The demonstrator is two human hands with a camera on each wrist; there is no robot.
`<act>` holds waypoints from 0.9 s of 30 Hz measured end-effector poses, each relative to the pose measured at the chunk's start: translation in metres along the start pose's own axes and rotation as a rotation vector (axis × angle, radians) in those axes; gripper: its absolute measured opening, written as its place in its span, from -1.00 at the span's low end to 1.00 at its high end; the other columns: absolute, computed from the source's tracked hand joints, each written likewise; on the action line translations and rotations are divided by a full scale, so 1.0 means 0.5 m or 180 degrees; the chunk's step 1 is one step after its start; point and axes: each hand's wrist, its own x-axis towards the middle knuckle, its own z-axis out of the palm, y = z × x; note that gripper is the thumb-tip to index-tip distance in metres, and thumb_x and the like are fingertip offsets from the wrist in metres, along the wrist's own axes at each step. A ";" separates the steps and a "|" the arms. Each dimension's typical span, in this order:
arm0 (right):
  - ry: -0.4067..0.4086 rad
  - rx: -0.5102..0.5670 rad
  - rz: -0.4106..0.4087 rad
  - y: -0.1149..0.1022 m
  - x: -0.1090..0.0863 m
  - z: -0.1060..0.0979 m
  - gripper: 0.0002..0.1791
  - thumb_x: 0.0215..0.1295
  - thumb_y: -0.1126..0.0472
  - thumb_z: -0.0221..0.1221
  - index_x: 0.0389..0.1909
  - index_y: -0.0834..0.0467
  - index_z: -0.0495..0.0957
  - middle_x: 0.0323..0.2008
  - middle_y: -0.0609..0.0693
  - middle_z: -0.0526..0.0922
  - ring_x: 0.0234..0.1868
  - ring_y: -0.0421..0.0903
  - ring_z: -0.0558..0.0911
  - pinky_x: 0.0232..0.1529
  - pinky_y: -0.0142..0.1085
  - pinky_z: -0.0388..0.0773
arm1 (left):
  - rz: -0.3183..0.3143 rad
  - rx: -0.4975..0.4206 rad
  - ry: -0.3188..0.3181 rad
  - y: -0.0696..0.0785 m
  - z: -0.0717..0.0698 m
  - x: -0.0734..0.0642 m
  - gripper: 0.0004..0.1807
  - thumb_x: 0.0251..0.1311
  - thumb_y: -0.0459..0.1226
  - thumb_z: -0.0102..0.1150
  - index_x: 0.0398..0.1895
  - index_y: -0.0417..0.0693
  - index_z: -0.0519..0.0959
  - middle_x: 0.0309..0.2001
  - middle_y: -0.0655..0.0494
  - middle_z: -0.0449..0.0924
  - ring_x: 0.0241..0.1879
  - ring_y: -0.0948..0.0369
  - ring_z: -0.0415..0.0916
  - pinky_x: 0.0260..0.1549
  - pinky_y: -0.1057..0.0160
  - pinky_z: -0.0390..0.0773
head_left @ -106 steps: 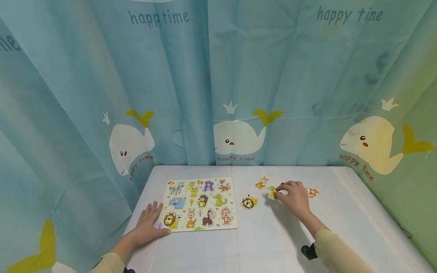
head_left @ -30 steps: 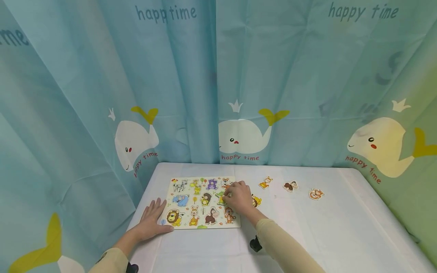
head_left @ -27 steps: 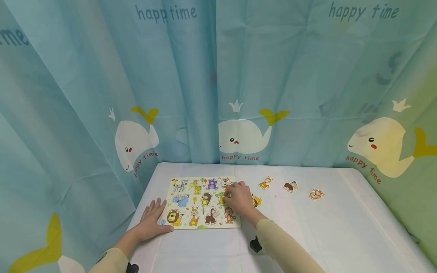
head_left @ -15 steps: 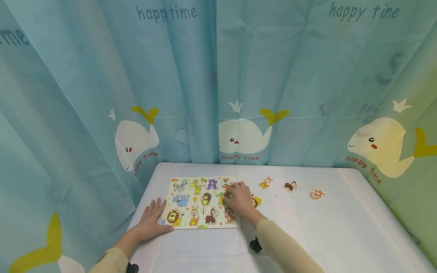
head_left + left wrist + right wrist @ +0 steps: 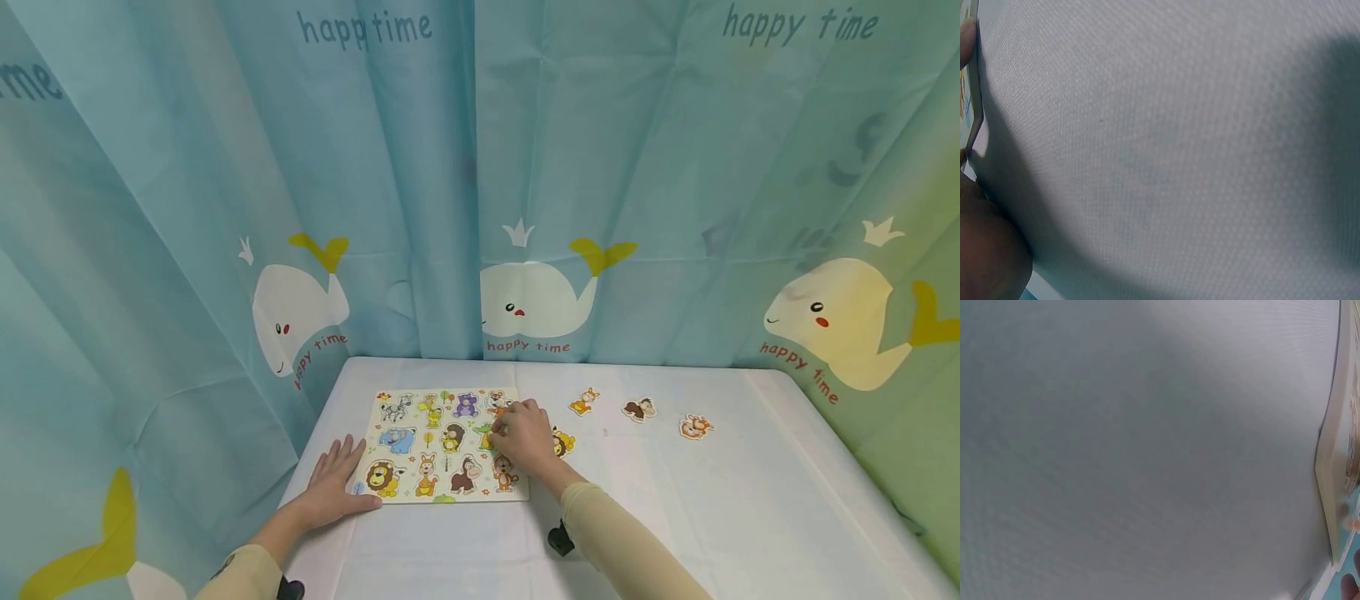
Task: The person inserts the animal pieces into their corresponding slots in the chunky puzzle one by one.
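A pale puzzle board with several cartoon animals lies on the left of the white table. My left hand rests along its left edge, fingers spread and thumb at the near-left corner. My right hand reaches over the board's right side, thumb and forefinger pinching the green crocodile puzzle piece at its picture in the middle row; the fingers hide part of it. In the left wrist view a fingertip touches the board's edge. The right wrist view catches only the board's edge and table.
Right of the board lie a kangaroo piece, a brown gorilla piece and an orange monkey piece. A lion piece is half hidden behind the right hand. A blue curtain with whales hangs behind the table.
My right hand has carried the crocodile piece left from among the loose pieces to the board, uncovering the gorilla piece. Over the last second both hands have stayed nearly still.
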 end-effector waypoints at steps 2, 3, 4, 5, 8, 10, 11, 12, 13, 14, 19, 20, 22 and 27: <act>0.0011 -0.0002 -0.0012 0.001 0.000 0.000 -0.85 0.16 0.02 0.46 -0.53 -0.11 0.71 -0.30 -0.15 0.62 -0.03 -0.01 0.49 -0.04 -0.06 0.46 | -0.0001 0.0002 0.0005 0.001 -0.001 0.000 0.27 0.05 0.11 0.50 0.61 -0.32 -0.04 0.60 -0.39 -0.31 0.56 -0.33 -0.49 0.49 -0.29 -0.44; 0.0014 -0.0006 -0.0015 0.001 0.000 0.001 -0.85 0.16 0.02 0.45 -0.53 -0.11 0.71 -0.30 -0.15 0.62 -0.03 -0.02 0.49 -0.04 -0.06 0.46 | -0.0009 0.0005 0.0002 0.000 -0.001 0.001 0.27 0.04 0.12 0.49 0.61 -0.32 -0.04 0.60 -0.39 -0.32 0.56 -0.32 -0.50 0.49 -0.28 -0.44; 0.0018 -0.0014 -0.0018 0.002 0.000 0.001 -0.85 0.16 0.02 0.45 -0.53 -0.11 0.71 -0.30 -0.16 0.62 -0.04 -0.02 0.49 -0.05 -0.06 0.46 | -0.0017 0.0006 0.0000 0.000 0.000 0.001 0.28 0.04 0.13 0.49 0.61 -0.32 -0.04 0.60 -0.38 -0.32 0.56 -0.32 -0.50 0.49 -0.28 -0.44; 0.0021 -0.0018 -0.0021 0.002 0.000 0.001 -0.84 0.16 0.02 0.45 -0.54 -0.11 0.71 -0.30 -0.15 0.61 -0.04 -0.02 0.49 -0.05 -0.06 0.46 | -0.0025 0.0009 0.0000 -0.001 0.000 0.002 0.28 0.04 0.13 0.49 0.61 -0.31 -0.04 0.60 -0.38 -0.32 0.56 -0.32 -0.50 0.50 -0.27 -0.44; 0.0014 -0.0011 -0.0010 0.003 0.001 0.002 -0.85 0.16 0.02 0.45 -0.54 -0.11 0.71 -0.28 -0.15 0.62 -0.04 -0.03 0.48 -0.04 -0.07 0.46 | -0.0038 0.0026 0.0011 -0.003 0.002 0.004 0.29 0.03 0.15 0.49 0.62 -0.31 -0.04 0.60 -0.38 -0.31 0.57 -0.31 -0.49 0.50 -0.27 -0.44; 0.0008 0.0007 -0.0001 0.003 0.001 0.003 -0.85 0.16 0.03 0.45 -0.53 -0.11 0.71 -0.26 -0.14 0.63 -0.04 -0.03 0.48 -0.04 -0.07 0.45 | -0.0039 0.0036 0.0023 -0.005 0.003 0.004 0.29 0.03 0.16 0.49 0.62 -0.30 -0.04 0.60 -0.38 -0.30 0.57 -0.31 -0.49 0.50 -0.27 -0.43; 0.0004 0.0019 0.0003 0.003 0.001 0.003 -0.85 0.16 0.03 0.45 -0.53 -0.11 0.71 -0.25 -0.14 0.64 -0.04 -0.03 0.47 -0.04 -0.07 0.45 | -0.0035 0.0041 0.0030 -0.005 0.003 0.004 0.29 0.02 0.16 0.49 0.61 -0.31 -0.03 0.60 -0.38 -0.30 0.57 -0.31 -0.48 0.49 -0.28 -0.43; -0.0003 0.0024 0.0009 0.003 0.001 0.003 -0.86 0.16 0.03 0.45 -0.53 -0.11 0.71 -0.24 -0.14 0.64 -0.04 -0.03 0.47 -0.03 -0.07 0.45 | -0.0030 0.0042 0.0035 -0.006 0.003 0.004 0.29 0.02 0.16 0.49 0.61 -0.31 -0.03 0.60 -0.38 -0.29 0.56 -0.32 -0.48 0.49 -0.28 -0.43; -0.0009 0.0023 0.0016 0.003 0.002 0.004 -0.86 0.16 0.03 0.45 -0.52 -0.11 0.71 -0.24 -0.13 0.65 -0.03 -0.03 0.47 -0.03 -0.07 0.45 | -0.0027 0.0044 0.0039 -0.007 0.004 0.004 0.29 0.02 0.16 0.49 0.61 -0.31 -0.03 0.60 -0.38 -0.29 0.56 -0.32 -0.48 0.49 -0.28 -0.43; -0.0012 0.0015 0.0017 0.003 0.002 0.004 -0.86 0.16 0.03 0.45 -0.52 -0.11 0.71 -0.23 -0.13 0.65 -0.03 -0.03 0.47 -0.03 -0.08 0.45 | -0.0026 0.0047 0.0043 -0.007 0.004 0.003 0.29 0.02 0.16 0.49 0.61 -0.31 -0.03 0.60 -0.38 -0.29 0.57 -0.32 -0.48 0.49 -0.28 -0.43; -0.0019 -0.0024 0.0019 0.003 0.002 0.004 -0.86 0.16 0.02 0.44 -0.52 -0.11 0.71 -0.27 -0.16 0.62 -0.03 -0.04 0.47 -0.04 -0.09 0.44 | -0.0029 0.0047 0.0041 -0.006 0.004 0.003 0.30 0.02 0.16 0.49 0.61 -0.31 -0.03 0.60 -0.38 -0.29 0.57 -0.31 -0.48 0.49 -0.28 -0.43; -0.0020 -0.0026 0.0022 0.002 0.002 0.004 -0.86 0.16 0.02 0.44 -0.52 -0.12 0.71 -0.29 -0.16 0.61 -0.04 -0.04 0.47 -0.04 -0.09 0.44 | -0.0031 0.0047 0.0041 -0.005 0.004 0.003 0.30 0.02 0.16 0.49 0.61 -0.31 -0.03 0.60 -0.38 -0.30 0.57 -0.31 -0.48 0.49 -0.28 -0.43; -0.0029 -0.0027 0.0028 0.002 0.001 0.003 -0.85 0.16 0.01 0.44 -0.53 -0.12 0.70 -0.31 -0.17 0.60 -0.04 -0.03 0.47 -0.05 -0.08 0.44 | -0.0039 0.0041 0.0038 -0.005 0.004 0.003 0.30 0.02 0.16 0.49 0.61 -0.31 -0.03 0.60 -0.38 -0.30 0.57 -0.31 -0.48 0.49 -0.28 -0.43; -0.0042 -0.0044 0.0041 0.001 0.001 0.001 -0.86 0.17 0.01 0.43 -0.53 -0.12 0.70 -0.28 -0.15 0.62 -0.03 -0.03 0.47 -0.03 -0.07 0.45 | -0.0041 0.0025 0.0034 -0.004 0.003 0.001 0.29 0.02 0.15 0.49 0.61 -0.30 -0.04 0.60 -0.38 -0.30 0.57 -0.31 -0.49 0.49 -0.29 -0.44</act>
